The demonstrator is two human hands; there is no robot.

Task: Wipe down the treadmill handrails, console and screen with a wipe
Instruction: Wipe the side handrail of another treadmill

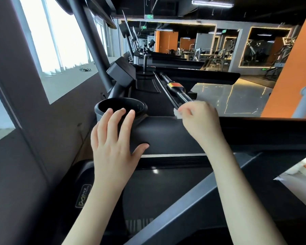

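A black treadmill console fills the middle of the view, with a round cup holder at its left end. My left hand lies flat on the console's left end, fingers straight and reaching the cup holder's rim. My right hand pinches a small white wipe against the near end of a black crossbar handrail that carries a red and yellow label. Most of the wipe is hidden by my fingers. The screen's lower edge shows at the top left.
A dark upright post rises left of the console. A grey side handrail slants across the lower right. A row of further treadmills runs away behind. Windows line the left wall, and an orange pillar stands at right.
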